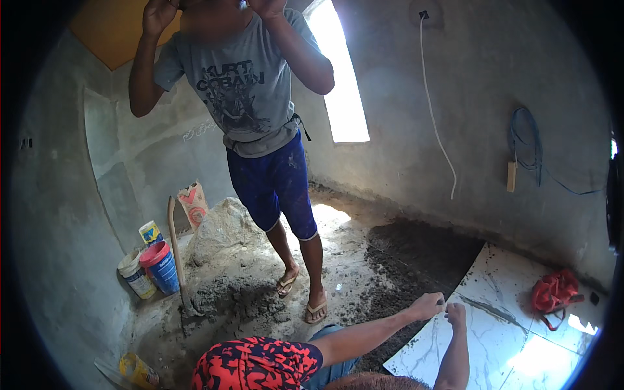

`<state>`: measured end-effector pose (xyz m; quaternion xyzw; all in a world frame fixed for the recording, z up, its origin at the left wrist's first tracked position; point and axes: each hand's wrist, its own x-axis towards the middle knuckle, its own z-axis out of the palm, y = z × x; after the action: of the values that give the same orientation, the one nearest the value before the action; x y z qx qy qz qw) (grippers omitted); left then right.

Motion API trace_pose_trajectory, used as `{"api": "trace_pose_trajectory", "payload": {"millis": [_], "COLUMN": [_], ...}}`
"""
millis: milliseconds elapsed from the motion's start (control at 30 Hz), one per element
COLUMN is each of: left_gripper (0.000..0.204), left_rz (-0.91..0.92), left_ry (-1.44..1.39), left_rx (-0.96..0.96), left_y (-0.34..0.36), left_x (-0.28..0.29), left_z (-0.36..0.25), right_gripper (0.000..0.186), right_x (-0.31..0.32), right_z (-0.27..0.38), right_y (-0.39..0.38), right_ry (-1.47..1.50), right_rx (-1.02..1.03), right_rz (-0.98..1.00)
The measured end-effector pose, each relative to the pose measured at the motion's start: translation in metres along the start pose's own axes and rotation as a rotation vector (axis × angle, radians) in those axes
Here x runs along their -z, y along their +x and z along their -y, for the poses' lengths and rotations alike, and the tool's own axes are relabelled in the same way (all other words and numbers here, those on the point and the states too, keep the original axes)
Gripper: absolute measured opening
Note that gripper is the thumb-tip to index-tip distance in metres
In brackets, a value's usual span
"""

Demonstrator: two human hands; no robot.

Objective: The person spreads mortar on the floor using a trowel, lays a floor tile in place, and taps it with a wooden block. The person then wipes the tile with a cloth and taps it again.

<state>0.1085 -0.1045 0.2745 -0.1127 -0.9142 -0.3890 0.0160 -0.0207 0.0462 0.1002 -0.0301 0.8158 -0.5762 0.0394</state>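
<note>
My left hand (425, 307) reaches across from the left and is closed, fingers bent, above the edge of the white marbled tiles (478, 348). Close beside it, my right hand (456, 314) is also closed, its fingers curled inward. A small dark bit (440, 301) shows at the left fingertips; what either hand grips is too small to make out. A grey streak (492, 311) runs along the tiles just right of my hands. Dark loose mortar (422, 250) borders the tiles on their far left side.
A person (273, 175) in a grey shirt and blue shorts stands ahead, hands raised. Left are a red-rimmed blue bucket (161, 268), a white bucket (138, 276), a long-handled tool (175, 253) and a sack (227, 224). A red bag (554, 291) lies on the tiles.
</note>
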Motion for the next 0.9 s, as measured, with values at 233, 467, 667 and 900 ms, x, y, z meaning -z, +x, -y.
{"api": "trace_pose_trajectory", "payload": {"millis": [233, 467, 667, 900], "left_gripper": [0.027, 0.028, 0.029, 0.027], "left_rz": [0.015, 0.065, 0.063, 0.047], "left_ry": [0.005, -0.018, -0.020, 0.028], "left_rx": [0.002, 0.023, 0.007, -0.034], "left_y": [0.002, -0.001, 0.001, 0.001], "left_x": [-0.009, -0.008, -0.012, -0.015], "left_z": [-0.002, -0.008, -0.008, -0.001], "right_gripper": [0.028, 0.027, 0.028, 0.027], "right_x": [0.021, 0.027, 0.024, 0.021], "right_z": [-0.027, -0.040, -0.056, -0.073], "right_y": [-0.008, -0.013, -0.005, 0.006], "right_ry": [-0.097, -0.120, -0.165, -0.204], "right_rx": [-0.109, -0.132, -0.088, -0.088], "right_rz": [-0.050, -0.064, -0.112, -0.066]}}
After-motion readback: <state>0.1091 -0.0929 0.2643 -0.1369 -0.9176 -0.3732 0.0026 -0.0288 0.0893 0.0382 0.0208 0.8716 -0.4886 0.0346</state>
